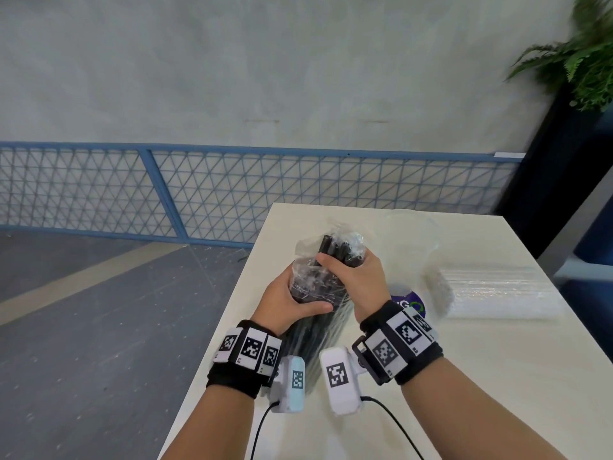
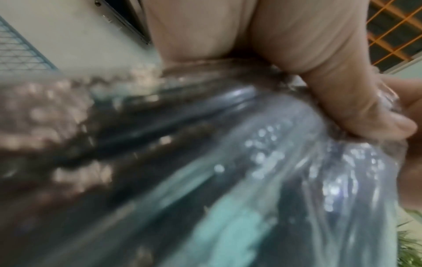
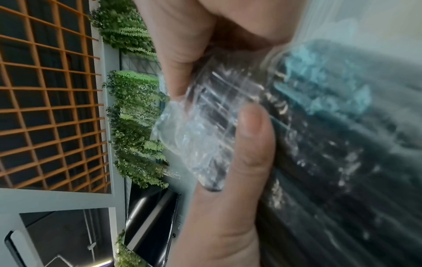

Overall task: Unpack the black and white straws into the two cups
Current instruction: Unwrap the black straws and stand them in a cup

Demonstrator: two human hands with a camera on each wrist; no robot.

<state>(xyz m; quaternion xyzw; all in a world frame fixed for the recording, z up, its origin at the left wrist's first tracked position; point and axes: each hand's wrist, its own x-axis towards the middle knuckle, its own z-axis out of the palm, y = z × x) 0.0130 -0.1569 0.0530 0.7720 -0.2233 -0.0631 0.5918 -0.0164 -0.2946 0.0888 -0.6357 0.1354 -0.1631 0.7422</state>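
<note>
A pack of black straws [image 1: 331, 249] in crinkled clear plastic wrap [image 1: 310, 280] stands nearly upright over the pale table [image 1: 481, 376]. My left hand [image 1: 298, 298] grips its middle from the left, thumb [image 2: 365, 108] pressed across the wrap [image 2: 285, 162]. My right hand [image 1: 345, 265] grips the upper end, where the thumb [image 3: 251, 137] and a finger [image 3: 182, 63] pinch the loose wrap [image 3: 200, 130] over the straws [image 3: 342, 171]. A clear cup [image 1: 413, 247] with a blue-and-purple label stands just right of my hands. Farther right lies a wrapped pack of white straws [image 1: 494, 290].
The table's left edge [image 1: 232, 310] drops to a grey floor beside my left arm. A blue mesh fence [image 1: 232, 194] runs behind the table, and a dark planter with a fern [image 1: 583, 61] stands at the back right. Cables trail from both wrist cameras.
</note>
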